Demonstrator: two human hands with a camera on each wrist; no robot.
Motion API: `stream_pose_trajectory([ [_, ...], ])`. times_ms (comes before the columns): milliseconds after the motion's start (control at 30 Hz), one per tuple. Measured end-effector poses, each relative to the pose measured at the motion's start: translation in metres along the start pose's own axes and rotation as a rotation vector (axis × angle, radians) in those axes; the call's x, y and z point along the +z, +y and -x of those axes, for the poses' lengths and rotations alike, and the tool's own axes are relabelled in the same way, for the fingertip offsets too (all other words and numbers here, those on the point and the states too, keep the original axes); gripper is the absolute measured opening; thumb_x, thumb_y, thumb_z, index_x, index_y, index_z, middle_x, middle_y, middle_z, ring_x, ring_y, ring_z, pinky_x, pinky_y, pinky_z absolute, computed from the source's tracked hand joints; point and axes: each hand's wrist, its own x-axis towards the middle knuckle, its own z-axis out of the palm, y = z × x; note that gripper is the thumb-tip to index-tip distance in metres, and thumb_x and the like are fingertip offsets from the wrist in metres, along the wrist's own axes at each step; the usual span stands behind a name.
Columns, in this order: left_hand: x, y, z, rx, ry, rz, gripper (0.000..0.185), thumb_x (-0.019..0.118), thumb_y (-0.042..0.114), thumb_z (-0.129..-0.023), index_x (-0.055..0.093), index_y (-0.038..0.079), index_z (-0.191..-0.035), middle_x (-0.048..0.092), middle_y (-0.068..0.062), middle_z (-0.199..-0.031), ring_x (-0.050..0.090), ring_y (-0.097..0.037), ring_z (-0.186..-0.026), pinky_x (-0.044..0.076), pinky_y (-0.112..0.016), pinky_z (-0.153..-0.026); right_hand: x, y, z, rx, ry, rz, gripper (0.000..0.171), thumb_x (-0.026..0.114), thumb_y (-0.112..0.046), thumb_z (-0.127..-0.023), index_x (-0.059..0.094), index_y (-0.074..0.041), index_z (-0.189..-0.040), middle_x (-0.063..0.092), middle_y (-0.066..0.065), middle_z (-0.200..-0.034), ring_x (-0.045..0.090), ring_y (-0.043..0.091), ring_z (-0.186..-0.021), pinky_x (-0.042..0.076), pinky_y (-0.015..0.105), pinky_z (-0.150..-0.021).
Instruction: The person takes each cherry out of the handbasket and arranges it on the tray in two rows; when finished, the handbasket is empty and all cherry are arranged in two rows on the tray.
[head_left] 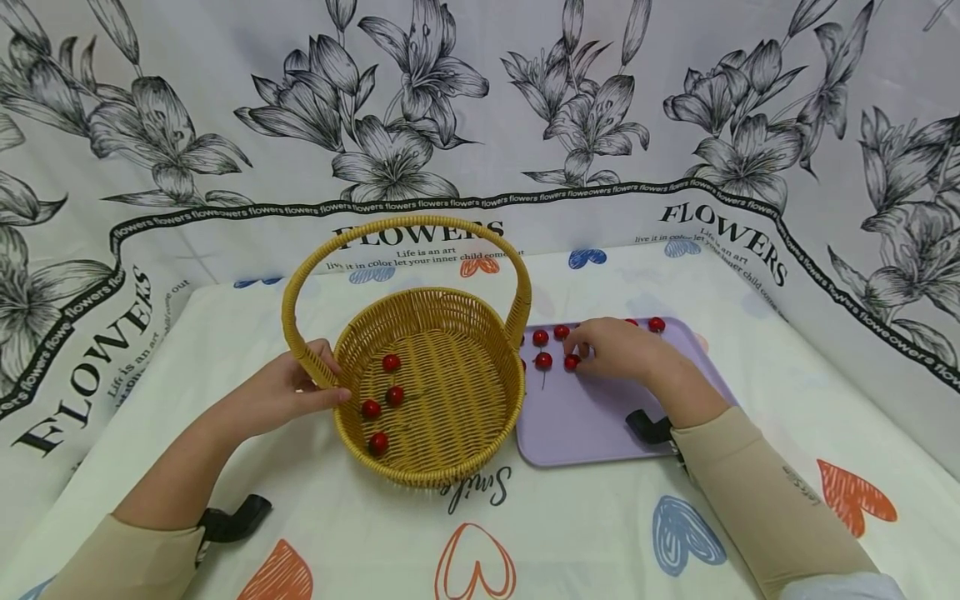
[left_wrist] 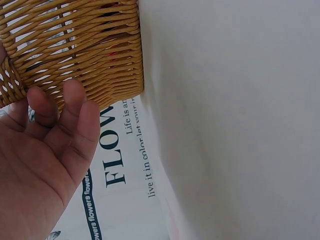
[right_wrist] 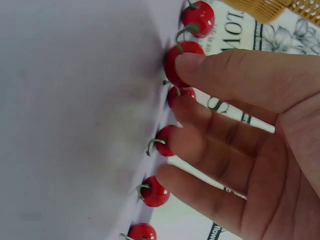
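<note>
My left hand point(head_left: 300, 385) grips the left side of a round yellow wicker basket point(head_left: 431, 477) near its handle base, thumb over the rim. The left wrist view shows fingertips point(left_wrist: 75, 92) against the woven wall point(left_wrist: 107, 55). Several red cherries with stems lie in the basket's left half, one of them a cherry point(head_left: 378, 443) near the front. Over a lilac tray point(head_left: 577, 425) to the right, my right hand point(head_left: 618, 350) pinches a red cherry point(right_wrist: 175, 65). Its thumb presses the cherry in the right wrist view; the index fingertip is hidden.
More cherries stand in rows on the tray, including a cherry point(head_left: 543, 361) left of my right hand and another point(head_left: 656, 324) at the back edge. The basket's tall arched handle point(head_left: 408, 222) rises above it. A white patterned cloth point(head_left: 570, 525) covers the table.
</note>
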Motion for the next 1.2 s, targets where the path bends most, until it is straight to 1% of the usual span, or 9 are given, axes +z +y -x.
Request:
stream_pose_trajectory([
  [200,-0.001,0.001,0.000,-0.010,-0.006,0.003,0.023,0.076,0.014,-0.094,0.055,0.007,-0.100,0.065,-0.005,-0.097,0.065,-0.020,-0.092,0.051,-0.033,-0.077,0.003,0.001,-0.002,0.052,0.024,0.055,0.021,0.077,-0.022,-0.093,0.074,-0.014,-0.112,0.064,0.003,-0.096,0.058,0.024,-0.091,0.051,0.041,-0.085],
  [400,-0.001,0.001,-0.001,-0.008,-0.008,0.005,0.023,0.076,0.014,-0.094,0.055,0.007,-0.100,0.065,-0.005,-0.096,0.065,-0.020,-0.091,0.051,-0.033,-0.077,0.002,0.001,-0.002,0.066,0.026,0.067,0.025,0.077,-0.018,-0.091,0.073,-0.012,-0.115,0.064,0.005,-0.098,0.058,0.025,-0.092,0.050,0.042,-0.086],
  [500,-0.001,0.001,-0.001,-0.012,-0.007,0.002,0.023,0.076,0.014,-0.094,0.055,0.007,-0.100,0.065,-0.005,-0.097,0.065,-0.020,-0.092,0.051,-0.033,-0.077,-0.002,0.000,0.001,0.069,0.028,0.039,0.030,0.077,-0.017,-0.090,0.072,-0.011,-0.119,0.065,0.006,-0.102,0.059,0.025,-0.095,0.051,0.044,-0.089],
  [567,-0.001,0.001,-0.001,-0.012,-0.007,0.000,0.023,0.076,0.014,-0.094,0.055,0.007,-0.100,0.066,-0.005,-0.097,0.065,-0.020,-0.092,0.051,-0.033,-0.077,-0.007,-0.001,0.004,0.052,0.048,0.014,0.031,0.076,-0.015,-0.090,0.071,-0.010,-0.120,0.066,0.007,-0.103,0.059,0.026,-0.096,0.050,0.044,-0.089],
  [633,-0.001,0.001,-0.001,-0.009,-0.007,0.003,0.023,0.076,0.014,-0.094,0.055,0.006,-0.100,0.066,-0.005,-0.096,0.065,-0.020,-0.092,0.051,-0.033,-0.077,-0.014,-0.002,0.009,0.020,0.085,-0.022,0.032,0.076,-0.015,-0.089,0.071,-0.008,-0.120,0.066,0.008,-0.103,0.059,0.027,-0.096,0.050,0.044,-0.087],
  [733,-0.001,0.001,-0.001,-0.008,-0.007,0.004,0.023,0.076,0.014,-0.094,0.056,0.006,-0.100,0.065,-0.005,-0.096,0.065,-0.020,-0.092,0.051,-0.033,-0.077,-0.025,-0.005,0.017,-0.033,0.154,-0.078,0.030,0.076,-0.016,-0.091,0.071,-0.006,-0.119,0.064,0.006,-0.097,0.058,0.025,-0.089,0.051,0.041,-0.078],
  [867,0.000,0.001,-0.001,-0.009,-0.007,0.004,0.023,0.076,0.014,-0.094,0.056,0.007,-0.100,0.065,-0.005,-0.096,0.065,-0.020,-0.092,0.051,-0.033,-0.077,-0.040,-0.013,0.029,-0.062,0.251,-0.157,0.030,0.077,-0.021,-0.093,0.070,-0.009,-0.119,0.061,0.004,-0.092,0.056,0.022,-0.079,0.050,0.037,-0.069],
  [1033,0.000,0.000,-0.002,0.002,-0.009,0.012,0.022,0.076,0.012,-0.094,0.056,0.006,-0.100,0.065,-0.005,-0.097,0.066,-0.020,-0.092,0.052,-0.033,-0.077,-0.053,-0.023,0.044,-0.116,0.375,-0.191,0.027,0.077,-0.021,-0.094,0.069,-0.011,-0.119,0.059,0.003,-0.095,0.052,0.021,-0.079,0.046,0.035,-0.068],
  [1200,-0.001,-0.001,-0.002,0.000,-0.009,0.007,0.022,0.076,0.012,-0.094,0.056,0.006,-0.100,0.066,-0.005,-0.095,0.066,-0.019,-0.090,0.052,-0.033,-0.077,-0.056,-0.037,0.053,-0.222,0.486,-0.254,0.025,0.078,-0.018,-0.093,0.071,-0.012,-0.116,0.058,0.001,-0.091,0.053,0.018,-0.077,0.045,0.027,-0.066],
])
